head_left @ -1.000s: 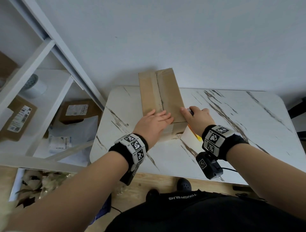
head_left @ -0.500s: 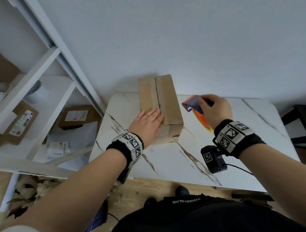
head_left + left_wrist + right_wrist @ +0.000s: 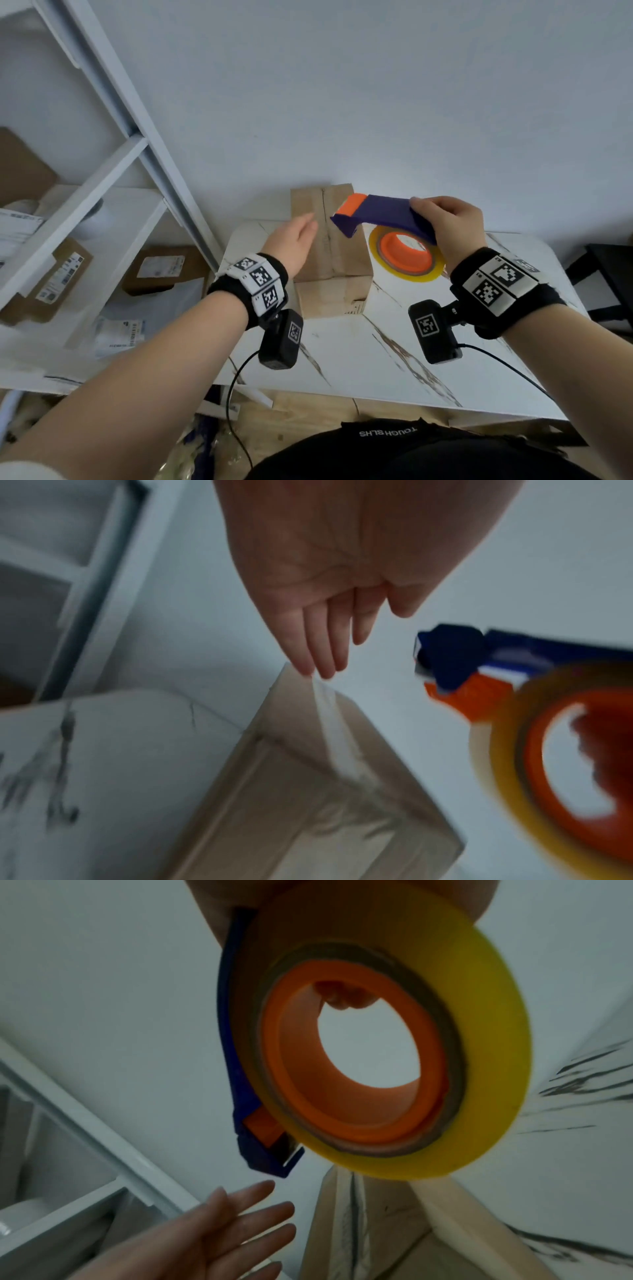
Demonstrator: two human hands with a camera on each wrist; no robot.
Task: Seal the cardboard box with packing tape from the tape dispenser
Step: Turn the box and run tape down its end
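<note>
The right hand (image 3: pixel 448 226) has its grip curled round the blue handle of the tape dispenser (image 3: pixel 380 214), held in the air above the cardboard box (image 3: pixel 330 253). The left hand (image 3: pixel 291 240) hovers flat, fingers straight, over the box on the table (image 3: pixel 394 370).

The cardboard box (image 3: pixel 330 253) sits on the tabletop (image 3: pixel 394 359), shelf (image 3: pixel 102 219) to its left, tape dispenser (image 3: pixel 387 226) above its right side.
</note>
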